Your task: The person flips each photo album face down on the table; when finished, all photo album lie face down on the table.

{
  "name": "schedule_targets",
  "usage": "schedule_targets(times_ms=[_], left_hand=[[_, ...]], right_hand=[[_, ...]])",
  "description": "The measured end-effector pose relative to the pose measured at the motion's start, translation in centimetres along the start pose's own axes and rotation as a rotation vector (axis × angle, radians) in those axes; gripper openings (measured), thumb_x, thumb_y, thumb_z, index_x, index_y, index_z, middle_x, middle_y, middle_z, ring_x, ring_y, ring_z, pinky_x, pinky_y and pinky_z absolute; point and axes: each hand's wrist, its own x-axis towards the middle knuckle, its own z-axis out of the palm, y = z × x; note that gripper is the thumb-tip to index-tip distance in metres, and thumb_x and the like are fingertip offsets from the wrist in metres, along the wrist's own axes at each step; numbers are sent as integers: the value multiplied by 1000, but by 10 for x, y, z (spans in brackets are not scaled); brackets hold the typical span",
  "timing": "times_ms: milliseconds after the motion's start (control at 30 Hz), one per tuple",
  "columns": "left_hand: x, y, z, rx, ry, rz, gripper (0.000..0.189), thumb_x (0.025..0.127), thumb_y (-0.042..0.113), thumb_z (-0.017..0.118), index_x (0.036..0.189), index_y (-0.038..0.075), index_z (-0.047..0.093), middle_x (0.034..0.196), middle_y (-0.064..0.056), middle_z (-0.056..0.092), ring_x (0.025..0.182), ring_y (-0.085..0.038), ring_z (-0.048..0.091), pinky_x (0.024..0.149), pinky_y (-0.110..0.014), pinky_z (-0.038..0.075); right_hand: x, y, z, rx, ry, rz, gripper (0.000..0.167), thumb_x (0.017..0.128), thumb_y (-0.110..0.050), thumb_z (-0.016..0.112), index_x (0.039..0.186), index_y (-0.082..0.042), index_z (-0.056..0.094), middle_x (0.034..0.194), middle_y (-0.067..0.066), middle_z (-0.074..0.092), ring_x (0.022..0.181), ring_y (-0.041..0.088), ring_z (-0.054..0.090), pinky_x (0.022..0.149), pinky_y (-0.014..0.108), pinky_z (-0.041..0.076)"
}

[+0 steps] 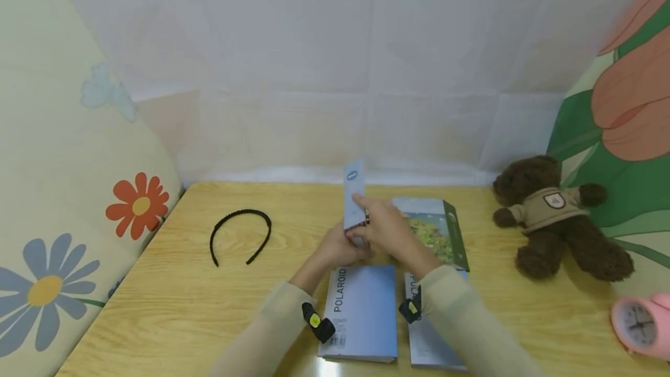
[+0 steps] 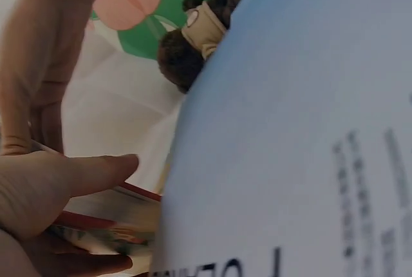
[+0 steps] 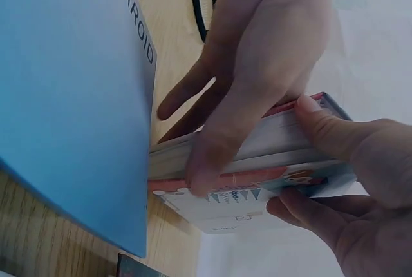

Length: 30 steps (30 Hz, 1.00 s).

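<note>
Both hands hold a thick book [image 1: 352,185] upright above the table's middle, its narrow pale-blue side with a small oval label towards the head camera. My left hand [image 1: 335,246] grips it low down; in the right wrist view its thumb lies across the page edges. My right hand [image 1: 389,228] pinches the book higher up, thumb on one side and fingers on the other. Red-edged covers and white pages [image 3: 270,138] show in the right wrist view. Just below the hands lies a blue-and-white volume [image 1: 369,313] printed POLAROID.
A second POLAROID volume [image 1: 437,330] lies to the right, with a landscape-picture book [image 1: 431,234] behind it. A black headband [image 1: 252,211] rests on the left of the wooden table [image 1: 173,307]. At the right are a brown teddy bear [image 1: 552,211] and a pink alarm clock [image 1: 641,324].
</note>
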Motion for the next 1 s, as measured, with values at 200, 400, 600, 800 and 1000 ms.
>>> schedule_targets(times_ms=[200,400,600,800,1000], left_hand=[[2,-4,6,-8,74,-47,55,73,15,81,122,9,57,99,-7,65,75,-22,64,64,-35,57],[-1,-2,2,22,112,-67,65,69,9,77,131,10,56,107,-9,66,81,-24,63,69,-36,55],[-4,-2,-2,104,126,-99,79,72,9,78,143,10,44,116,-17,64,74,-25,64,62,-36,57],[-9,-8,-10,196,123,-90,71,75,13,81,137,8,47,112,-18,63,77,-25,64,62,-34,57],[-11,-14,-17,326,95,-39,81,69,4,82,143,3,47,118,-18,64,93,-28,63,77,-40,58]], right_hand=[[-1,0,3,72,-7,22,82,81,-19,83,150,-6,41,129,17,63,75,17,64,64,27,54],[-1,3,5,157,28,22,81,80,-23,83,148,-5,43,122,16,67,88,18,68,67,26,55],[-3,9,9,341,51,71,80,81,-20,83,149,-7,43,132,16,61,104,23,67,81,29,58],[-9,14,13,388,76,133,81,81,-15,83,149,-6,42,155,18,36,119,32,60,89,32,55],[-15,20,16,183,95,161,80,79,-14,84,146,2,44,160,22,20,137,45,37,105,48,43]])
